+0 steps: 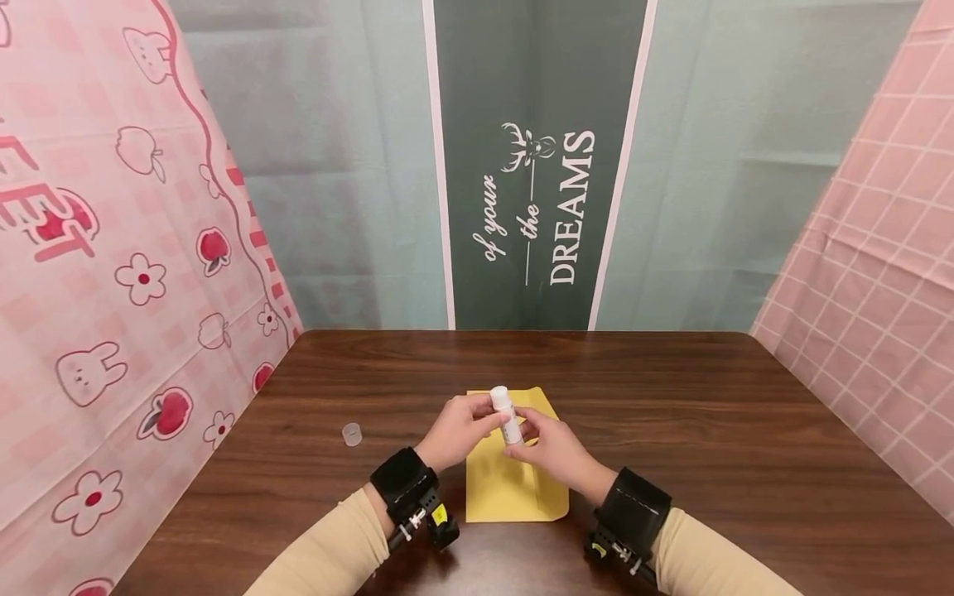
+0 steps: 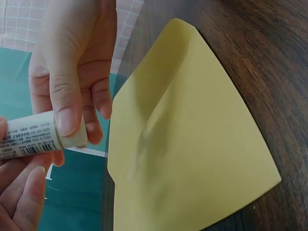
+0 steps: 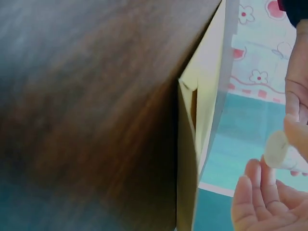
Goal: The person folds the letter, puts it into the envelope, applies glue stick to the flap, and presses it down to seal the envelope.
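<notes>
A white glue stick [image 1: 508,420] with printed text and a barcode is held tilted above the yellow envelope [image 1: 499,497], its white tip up. My left hand [image 1: 460,430] grips its upper part between thumb and fingers. Lower down, my right hand [image 1: 555,451] pinches the base end; in the left wrist view the right thumb [image 2: 66,118] presses on that end. The envelope lies on the table beneath both hands, its flap [image 1: 550,480] unfolded to the right. In the right wrist view only the base of the glue stick [image 3: 276,150] shows.
A small clear cap [image 1: 352,434] lies on the brown wooden table [image 1: 671,397], left of the left hand. Patterned cloths hang at the left, back and right of the table.
</notes>
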Demonstrator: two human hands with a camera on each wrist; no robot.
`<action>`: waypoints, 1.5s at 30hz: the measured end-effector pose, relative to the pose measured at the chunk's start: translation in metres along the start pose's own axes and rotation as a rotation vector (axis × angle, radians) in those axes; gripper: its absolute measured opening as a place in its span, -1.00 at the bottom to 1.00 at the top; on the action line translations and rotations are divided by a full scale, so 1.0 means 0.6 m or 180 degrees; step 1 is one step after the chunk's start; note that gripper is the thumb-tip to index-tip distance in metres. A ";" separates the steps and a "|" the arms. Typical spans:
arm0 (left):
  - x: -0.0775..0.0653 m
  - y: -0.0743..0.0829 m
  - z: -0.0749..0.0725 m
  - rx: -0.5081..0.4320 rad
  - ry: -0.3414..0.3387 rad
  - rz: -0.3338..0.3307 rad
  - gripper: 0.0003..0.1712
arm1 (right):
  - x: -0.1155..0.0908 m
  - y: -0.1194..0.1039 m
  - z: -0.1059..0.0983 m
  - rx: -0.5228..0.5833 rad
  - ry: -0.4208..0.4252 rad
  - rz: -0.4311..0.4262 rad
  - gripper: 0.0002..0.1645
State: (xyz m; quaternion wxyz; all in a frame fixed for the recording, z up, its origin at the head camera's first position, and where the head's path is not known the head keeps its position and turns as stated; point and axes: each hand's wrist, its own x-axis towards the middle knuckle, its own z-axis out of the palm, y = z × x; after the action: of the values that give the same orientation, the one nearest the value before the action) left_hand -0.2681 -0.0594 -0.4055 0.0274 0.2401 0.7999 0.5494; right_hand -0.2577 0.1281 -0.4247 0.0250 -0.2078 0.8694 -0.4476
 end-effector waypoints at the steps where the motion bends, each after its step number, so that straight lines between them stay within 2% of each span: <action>1: 0.000 -0.001 0.000 -0.0012 -0.0008 0.0002 -0.65 | 0.000 0.000 -0.001 0.0034 -0.0023 -0.0014 -0.28; 6: -0.001 -0.004 0.000 -0.0065 0.0011 -0.0041 -0.67 | -0.001 -0.001 -0.003 0.0160 -0.0206 -0.0116 -0.27; 10: -0.002 0.001 0.002 -0.0105 -0.0010 -0.0046 -0.69 | 0.000 -0.002 -0.003 0.0015 -0.0047 0.0006 -0.25; 12: -0.005 0.014 0.001 -0.0111 -0.0030 -0.0024 -0.70 | -0.001 -0.001 -0.004 0.0016 -0.0039 -0.0009 -0.26; 17: -0.019 0.050 -0.005 -0.0036 -0.0056 0.0025 -0.72 | -0.001 0.001 -0.008 0.0136 -0.0342 -0.0228 -0.33; 20: -0.022 0.055 -0.006 -0.0042 -0.0059 0.0034 -0.72 | -0.002 0.000 -0.003 0.0042 -0.0278 -0.0169 -0.35; 21: -0.021 0.055 -0.005 -0.0053 -0.0060 0.0033 -0.72 | -0.002 -0.001 -0.001 -0.0008 -0.0195 -0.0116 -0.35; 24: -0.012 0.031 0.000 -0.0085 -0.0057 0.0031 -0.71 | -0.003 -0.004 0.001 -0.0108 0.0011 0.0023 -0.34; 26: -0.006 0.015 0.003 -0.0080 -0.0055 0.0035 -0.70 | -0.003 -0.005 -0.002 -0.0115 0.0023 -0.0003 -0.37; 28: -0.001 -0.001 0.005 -0.0084 -0.0044 0.0048 -0.70 | -0.003 -0.005 -0.004 -0.0055 -0.0084 -0.0082 -0.42; 32: -0.003 -0.004 0.003 -0.0089 -0.0039 0.0068 -0.71 | -0.003 -0.005 -0.005 -0.0009 -0.0252 -0.0176 -0.49; 34: -0.003 -0.003 0.004 -0.0080 -0.0016 0.0030 -0.70 | -0.004 -0.006 -0.003 -0.0040 -0.0208 -0.0172 -0.48; 40: 0.000 0.000 0.004 -0.0099 0.0090 -0.0078 -0.69 | -0.002 -0.004 0.001 -0.0191 0.0156 -0.0011 -0.48; 45: 0.000 -0.005 0.004 -0.0082 0.0066 -0.0057 -0.70 | -0.002 -0.002 -0.002 -0.0035 0.0052 -0.0001 -0.46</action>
State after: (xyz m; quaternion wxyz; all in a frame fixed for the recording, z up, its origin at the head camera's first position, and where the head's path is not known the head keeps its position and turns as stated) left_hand -0.2686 -0.0582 -0.4091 0.0271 0.2268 0.7951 0.5619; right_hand -0.2563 0.1287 -0.4232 0.0167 -0.2045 0.8720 -0.4445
